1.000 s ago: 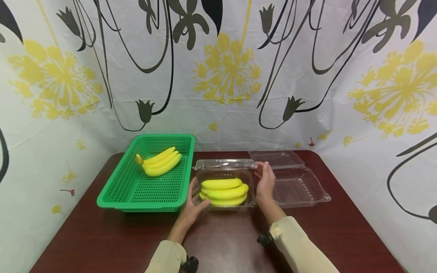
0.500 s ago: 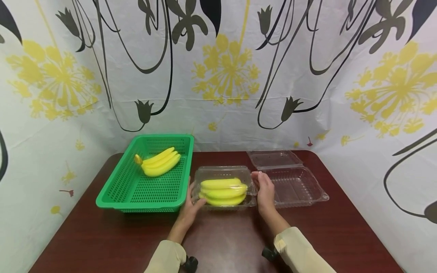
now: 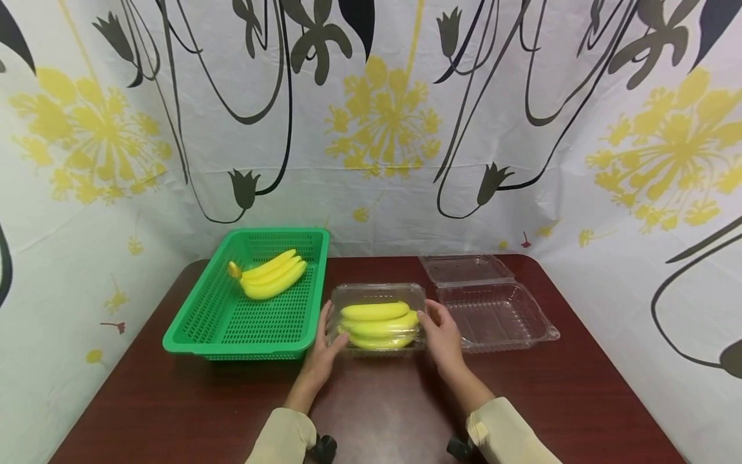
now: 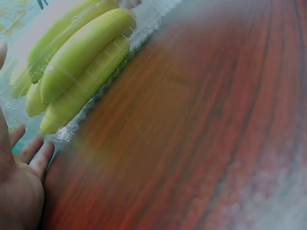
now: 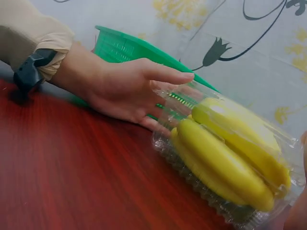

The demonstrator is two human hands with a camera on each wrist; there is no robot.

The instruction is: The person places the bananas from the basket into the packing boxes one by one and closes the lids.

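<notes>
A clear plastic clamshell container (image 3: 379, 295) stands on the table in front of me, its lid down over a bunch of yellow bananas (image 3: 377, 328). At its left side my left hand (image 3: 319, 354) rests with the thumb over the front corner and the fingers fairly straight along the wall, as the right wrist view shows from across. My right hand (image 3: 445, 338) touches the container's right edge, thumb and fingertips at the lid's side. Only a sliver of that hand shows in the right wrist view. Whether the lid is latched cannot be seen.
A green perforated basket (image 3: 199, 309) stands to the left, holding another bunch of bananas (image 3: 272, 276). To the right lies a second clear clamshell container (image 3: 498, 316), its lid folded back. Both are on the dark red-brown table (image 3: 371, 412), with a patterned cloth (image 3: 371, 212) behind.
The lid has swung forward from upright at the back and now lies over the bananas. My right hand has come from the back right corner down to the right edge. The left hand stays.
</notes>
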